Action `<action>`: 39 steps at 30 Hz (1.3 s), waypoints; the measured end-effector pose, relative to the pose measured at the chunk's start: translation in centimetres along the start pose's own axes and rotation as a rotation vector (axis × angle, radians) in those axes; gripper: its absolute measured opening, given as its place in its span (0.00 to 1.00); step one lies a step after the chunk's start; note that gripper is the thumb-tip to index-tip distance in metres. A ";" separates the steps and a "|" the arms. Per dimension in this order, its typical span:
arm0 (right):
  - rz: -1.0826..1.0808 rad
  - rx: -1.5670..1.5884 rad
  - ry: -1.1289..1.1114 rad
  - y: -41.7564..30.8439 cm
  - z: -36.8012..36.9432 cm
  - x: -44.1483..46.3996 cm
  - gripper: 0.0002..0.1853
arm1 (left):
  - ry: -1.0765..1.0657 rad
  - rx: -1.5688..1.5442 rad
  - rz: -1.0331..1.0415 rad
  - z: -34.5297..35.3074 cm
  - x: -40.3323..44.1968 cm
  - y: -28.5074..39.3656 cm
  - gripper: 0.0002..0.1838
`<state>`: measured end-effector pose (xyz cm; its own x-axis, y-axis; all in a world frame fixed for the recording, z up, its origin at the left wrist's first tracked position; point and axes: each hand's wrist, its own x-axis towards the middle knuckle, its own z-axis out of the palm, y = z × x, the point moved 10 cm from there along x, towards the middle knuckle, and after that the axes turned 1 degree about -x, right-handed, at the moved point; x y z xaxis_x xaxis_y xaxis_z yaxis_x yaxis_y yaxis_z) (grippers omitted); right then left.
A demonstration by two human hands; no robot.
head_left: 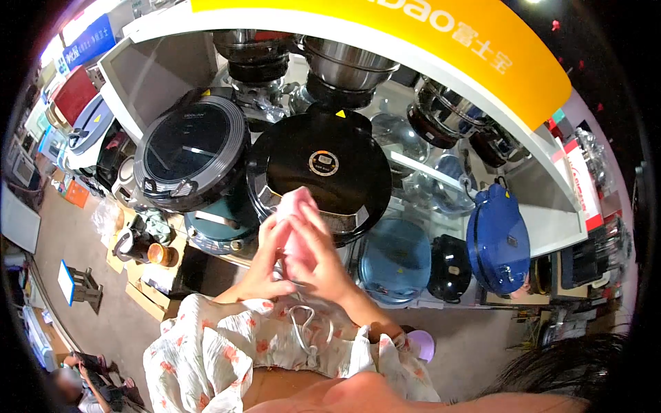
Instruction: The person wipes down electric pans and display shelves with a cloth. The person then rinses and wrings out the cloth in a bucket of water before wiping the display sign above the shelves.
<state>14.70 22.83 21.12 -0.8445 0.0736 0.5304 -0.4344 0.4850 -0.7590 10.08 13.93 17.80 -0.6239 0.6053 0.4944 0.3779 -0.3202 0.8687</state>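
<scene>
Left hand (266,264), right hand (322,266) closed on pink item (297,246)

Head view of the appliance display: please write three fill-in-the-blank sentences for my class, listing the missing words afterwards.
1. The blurred, elongated object between the left hand and the right hand is coloured ____.
2. The small yellow sticker on the round, glossy black appliance is shaped like a ____.
3. The curved yellow sign carries ____ lettering.
Missing words: pink; triangle; white.
</scene>
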 end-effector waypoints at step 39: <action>-0.010 -0.422 0.553 11.0 -9.5 -5.7 0.18 | -0.195 0.723 -0.253 -7.8 12.3 -11.3 0.25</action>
<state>17.67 36.00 13.34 -0.5086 0.4461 0.7365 -0.1879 0.7772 -0.6005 -7.16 19.29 14.28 -0.6444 0.7345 0.2127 0.6336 0.3570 0.6864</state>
